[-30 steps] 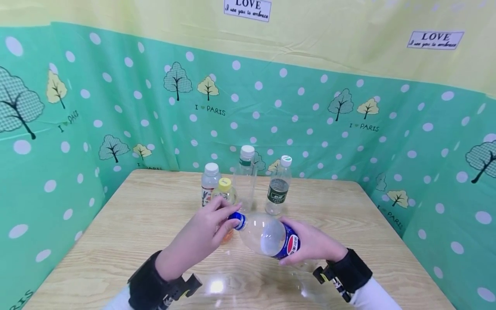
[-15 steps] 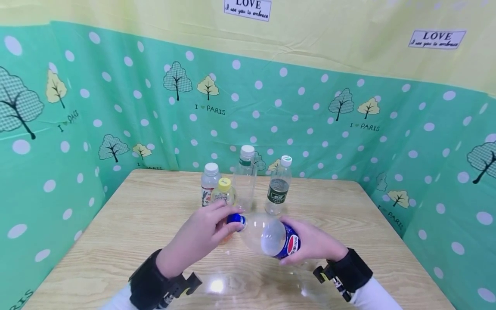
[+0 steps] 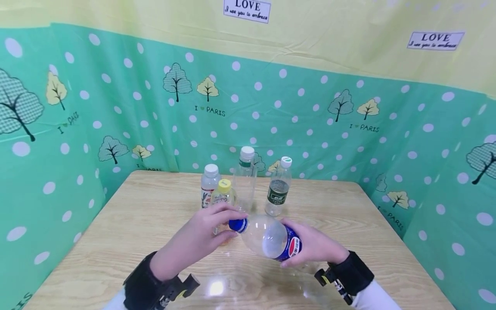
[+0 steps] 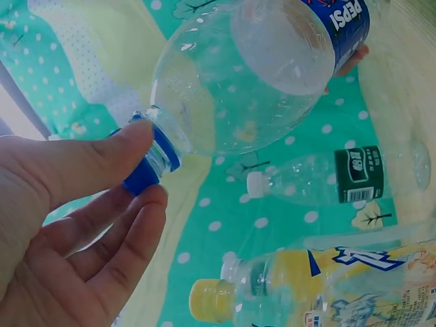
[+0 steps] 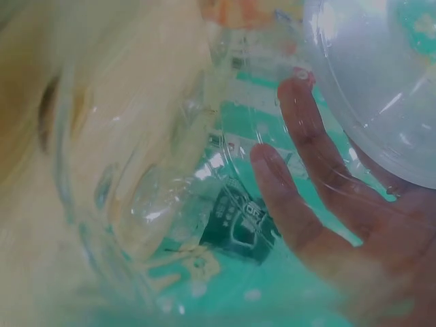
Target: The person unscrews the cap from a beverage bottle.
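Observation:
In the head view a large clear Pepsi bottle lies tilted in the air above the table, its neck to the left. My right hand grips it around the blue label. At the neck, my left hand pinches the blue bottle cap between thumb and fingers. The left wrist view shows the thumb over the cap and fingertips below it. Cap and neck stand together. In the right wrist view, spread fingers lie along blurred clear plastic; the label is hidden there.
Behind the hands stand a white-capped bottle, a yellow-capped bottle, a tall clear bottle and a green-labelled water bottle. The wooden table ends at a green and yellow curtain.
My left fingers have shifted around the cap, the thumb lower and the fingertips further right over it. The right hand and the bottle have barely moved.

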`<action>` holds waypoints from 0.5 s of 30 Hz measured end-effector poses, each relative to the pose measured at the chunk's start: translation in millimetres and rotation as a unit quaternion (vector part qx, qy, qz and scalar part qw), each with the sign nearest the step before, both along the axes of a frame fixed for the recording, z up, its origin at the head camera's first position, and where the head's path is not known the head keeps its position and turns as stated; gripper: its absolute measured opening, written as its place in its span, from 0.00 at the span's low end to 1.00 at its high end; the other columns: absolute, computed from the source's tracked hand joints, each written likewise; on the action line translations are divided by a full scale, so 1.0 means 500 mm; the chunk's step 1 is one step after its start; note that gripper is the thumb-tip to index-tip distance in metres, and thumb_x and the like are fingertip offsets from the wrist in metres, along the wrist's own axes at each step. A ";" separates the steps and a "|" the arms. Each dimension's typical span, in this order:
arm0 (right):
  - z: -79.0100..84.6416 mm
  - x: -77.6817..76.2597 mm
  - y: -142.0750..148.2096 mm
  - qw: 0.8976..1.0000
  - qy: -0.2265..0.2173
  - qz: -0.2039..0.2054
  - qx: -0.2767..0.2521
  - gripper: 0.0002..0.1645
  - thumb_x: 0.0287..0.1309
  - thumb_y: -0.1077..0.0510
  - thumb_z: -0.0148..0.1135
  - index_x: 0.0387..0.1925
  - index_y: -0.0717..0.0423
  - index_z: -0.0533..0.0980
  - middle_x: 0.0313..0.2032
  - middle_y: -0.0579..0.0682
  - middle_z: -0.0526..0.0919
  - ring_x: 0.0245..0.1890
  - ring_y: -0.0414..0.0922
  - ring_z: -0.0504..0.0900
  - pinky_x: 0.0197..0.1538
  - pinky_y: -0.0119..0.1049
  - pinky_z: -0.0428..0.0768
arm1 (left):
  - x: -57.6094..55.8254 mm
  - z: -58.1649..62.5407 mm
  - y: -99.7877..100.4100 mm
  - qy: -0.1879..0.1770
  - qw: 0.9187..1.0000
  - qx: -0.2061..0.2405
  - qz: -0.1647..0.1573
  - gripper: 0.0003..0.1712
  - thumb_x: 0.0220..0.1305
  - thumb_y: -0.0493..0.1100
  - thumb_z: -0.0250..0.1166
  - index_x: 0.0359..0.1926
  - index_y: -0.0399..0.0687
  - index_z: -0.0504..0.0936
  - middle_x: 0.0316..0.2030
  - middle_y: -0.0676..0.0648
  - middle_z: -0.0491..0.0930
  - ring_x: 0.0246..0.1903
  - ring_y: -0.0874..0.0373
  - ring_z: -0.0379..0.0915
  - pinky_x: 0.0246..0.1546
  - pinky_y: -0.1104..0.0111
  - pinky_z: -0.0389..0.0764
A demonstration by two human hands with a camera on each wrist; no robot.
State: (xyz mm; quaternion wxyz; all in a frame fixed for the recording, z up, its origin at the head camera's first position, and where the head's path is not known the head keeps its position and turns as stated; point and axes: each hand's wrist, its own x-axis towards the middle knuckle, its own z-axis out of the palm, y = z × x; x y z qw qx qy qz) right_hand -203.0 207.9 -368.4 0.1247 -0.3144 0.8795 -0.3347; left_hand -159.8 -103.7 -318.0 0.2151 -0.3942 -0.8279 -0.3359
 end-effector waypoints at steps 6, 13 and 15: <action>0.003 0.001 -0.006 0.999 0.028 0.017 0.004 0.50 0.34 0.39 0.80 0.60 0.44 0.67 0.47 0.45 0.79 0.43 0.40 0.80 0.43 0.31 0.81 | 0.001 -0.007 0.003 -0.040 0.998 0.019 0.044 0.14 0.54 0.49 0.73 0.40 0.50 0.85 0.28 0.60 0.75 0.25 0.69 0.69 0.25 0.78 0.76; 0.000 0.003 -0.012 0.999 0.031 0.015 0.013 0.50 0.34 0.39 0.80 0.60 0.44 0.66 0.47 0.46 0.79 0.43 0.40 0.79 0.42 0.30 0.80 | -0.005 -0.017 0.004 -0.047 0.997 0.047 0.026 0.15 0.55 0.49 0.73 0.43 0.51 0.84 0.33 0.60 0.78 0.29 0.69 0.71 0.28 0.77 0.78; 0.001 0.003 -0.012 1.000 0.025 0.012 0.009 0.51 0.34 0.39 0.80 0.60 0.44 0.66 0.47 0.46 0.79 0.44 0.40 0.79 0.42 0.30 0.80 | -0.007 -0.015 0.001 -0.042 0.998 0.053 0.003 0.15 0.55 0.47 0.73 0.43 0.52 0.84 0.35 0.60 0.80 0.30 0.70 0.72 0.30 0.76 0.80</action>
